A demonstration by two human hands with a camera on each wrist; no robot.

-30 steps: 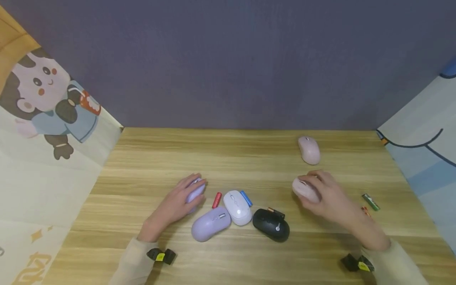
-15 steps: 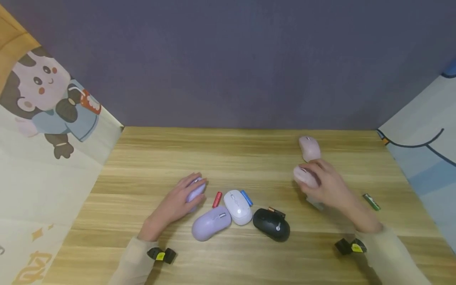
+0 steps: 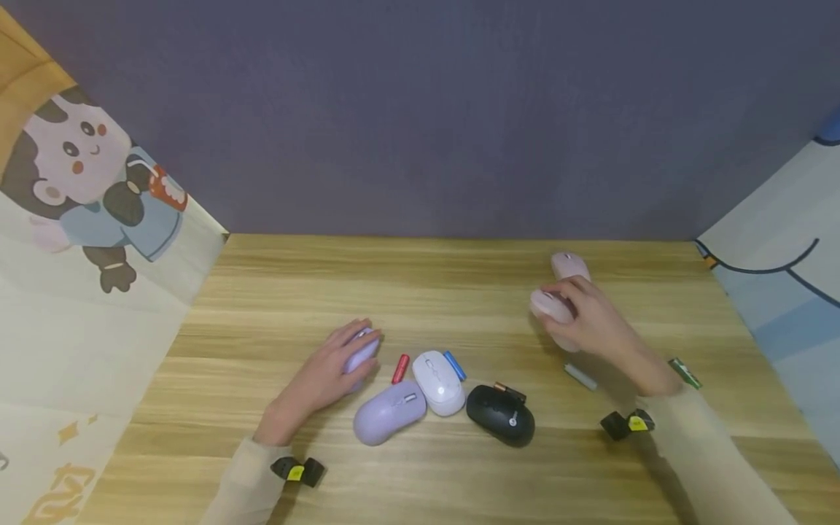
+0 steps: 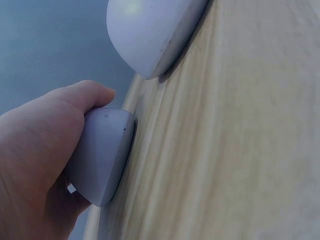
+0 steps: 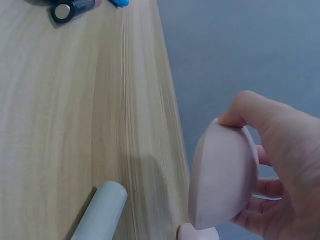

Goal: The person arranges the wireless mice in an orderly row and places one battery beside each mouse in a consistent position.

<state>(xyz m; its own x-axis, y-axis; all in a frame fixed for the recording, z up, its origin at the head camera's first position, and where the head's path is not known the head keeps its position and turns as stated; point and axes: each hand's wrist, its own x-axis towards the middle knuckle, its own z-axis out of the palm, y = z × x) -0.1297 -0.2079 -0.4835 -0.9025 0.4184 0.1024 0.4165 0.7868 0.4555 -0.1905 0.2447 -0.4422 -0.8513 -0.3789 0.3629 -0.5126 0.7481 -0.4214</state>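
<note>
My left hand (image 3: pixel 321 379) grips a small purple mouse (image 3: pixel 361 354) on the wooden table, with the thumb along one side and fingers on the other. In the left wrist view, that mouse (image 4: pixel 102 155) sits flat on the wood. My right hand (image 3: pixel 600 328) pinches a pale pink mouse (image 3: pixel 551 308) between thumb and fingers. The right wrist view shows this pink mouse (image 5: pixel 225 175) tilted and raised, its shadow on the wood. Just beyond it, a second pink mouse (image 3: pixel 569 265) is partly covered by the right hand. A grey battery (image 3: pixel 580 376) lies below the right hand.
Between the hands lie a larger purple mouse (image 3: pixel 389 414), a white mouse (image 3: pixel 438 383) and a black mouse (image 3: pixel 502 415). Beside them are a red battery (image 3: pixel 400 369), a blue battery (image 3: pixel 455 366) and a black-and-copper battery (image 3: pixel 510 392). A green battery (image 3: pixel 685 372) lies by the right forearm.
My right hand has moved the pale pink mouse away from me and slightly left, uncovering the grey battery and partly covering the farther pink mouse. The left hand has stayed in place.
</note>
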